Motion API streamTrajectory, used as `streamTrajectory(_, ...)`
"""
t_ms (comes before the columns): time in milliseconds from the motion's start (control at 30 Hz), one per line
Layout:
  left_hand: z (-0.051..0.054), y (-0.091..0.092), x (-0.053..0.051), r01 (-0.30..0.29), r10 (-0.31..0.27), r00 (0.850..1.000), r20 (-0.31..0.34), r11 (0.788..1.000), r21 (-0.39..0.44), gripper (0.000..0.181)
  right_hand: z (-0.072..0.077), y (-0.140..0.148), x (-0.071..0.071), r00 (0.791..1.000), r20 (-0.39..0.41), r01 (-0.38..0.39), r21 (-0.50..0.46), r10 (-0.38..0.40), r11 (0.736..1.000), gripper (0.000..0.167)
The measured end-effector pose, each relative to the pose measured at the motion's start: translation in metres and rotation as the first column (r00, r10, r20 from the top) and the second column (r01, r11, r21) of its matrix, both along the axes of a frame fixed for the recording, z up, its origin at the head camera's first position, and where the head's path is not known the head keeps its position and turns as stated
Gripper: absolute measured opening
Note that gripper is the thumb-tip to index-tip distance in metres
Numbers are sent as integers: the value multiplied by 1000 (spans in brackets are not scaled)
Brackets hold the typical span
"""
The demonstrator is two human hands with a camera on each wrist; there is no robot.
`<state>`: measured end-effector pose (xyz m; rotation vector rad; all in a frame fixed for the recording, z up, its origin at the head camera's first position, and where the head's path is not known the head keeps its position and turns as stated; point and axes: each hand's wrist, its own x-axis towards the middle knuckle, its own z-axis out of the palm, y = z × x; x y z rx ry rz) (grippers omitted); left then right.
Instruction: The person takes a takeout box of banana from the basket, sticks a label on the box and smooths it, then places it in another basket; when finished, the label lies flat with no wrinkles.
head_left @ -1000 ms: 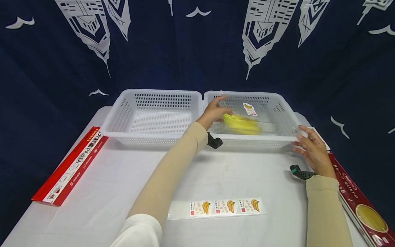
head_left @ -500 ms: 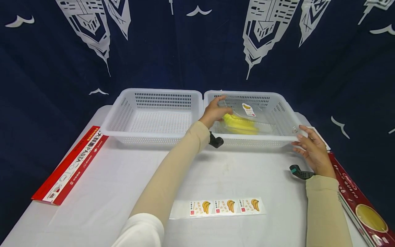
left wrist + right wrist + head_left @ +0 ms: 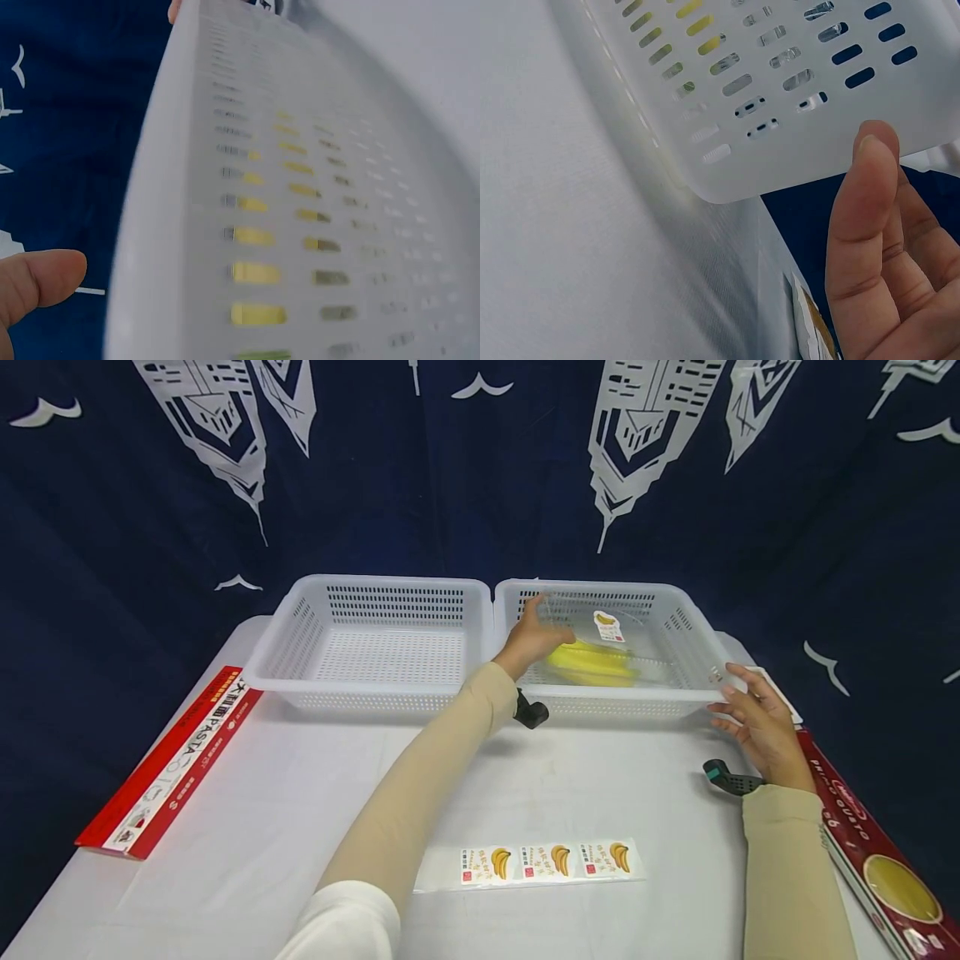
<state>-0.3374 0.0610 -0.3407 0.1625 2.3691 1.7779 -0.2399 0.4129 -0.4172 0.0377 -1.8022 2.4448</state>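
Inside the right-hand white basket lies a clear plastic package with yellow bananas and a banana sticker on top. My left hand reaches over the basket's left end to the package, thumb and index finger spread; the other fingers are largely hidden. In the left wrist view the thumb is straight and apart from the basket wall. My right hand touches the basket's right end with relaxed, slightly bent fingers. The right wrist view shows its thumb against the basket's corner.
A second white basket stands on the left, side by side with the first. A strip of banana stickers lies near the table's front. Red pasta boxes lie at both sides, one on the left and one on the right.
My left hand has shifted slightly right, with its thumb and index finger spread wider. The package moved slightly left, then back right. My right hand stays in place.
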Motion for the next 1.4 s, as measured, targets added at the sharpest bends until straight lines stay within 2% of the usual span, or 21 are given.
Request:
streamTrajectory(133,-5,3,2,28,-28,1000,-3,1000,-3,97,0,0,0,1000,11,8,7,-8,1000,36)
streamTrajectory(367,-9,5,1,17,-17,1000,3,1000,-5,97,1,-1,-1,1000,3,12,15,-12,1000,38)
streamTrajectory(633,-8,4,0,17,-17,1000,3,1000,-10,97,0,-1,-2,1000,-2,1,7,-1,1000,38)
streamTrajectory(767,-7,2,2,42,-42,999,-10,999,-15,96,0,0,-2,1000,5,5,1,-5,1000,37)
streamTrajectory(900,-6,-3,9,102,-104,992,-67,994,-40,96,0,0,-2,1000,3,5,-7,-5,1000,37)
streamTrajectory(1067,-2,-17,27,179,-196,966,-171,978,-110,94,1,-1,-3,1000,-8,5,-4,-6,1000,38)
streamTrajectory(1167,-3,-28,43,233,-257,939,-231,964,-125,91,1,-1,-3,1000,-11,12,2,-12,1000,38)
streamTrajectory(1300,-11,-49,68,314,-337,883,-326,941,-122,84,0,0,-2,1000,-13,9,7,-9,1000,37)
streamTrajectory(1400,-19,-70,87,352,-373,844,-386,927,-126,76,0,0,0,1000,-20,-5,4,5,1000,37)
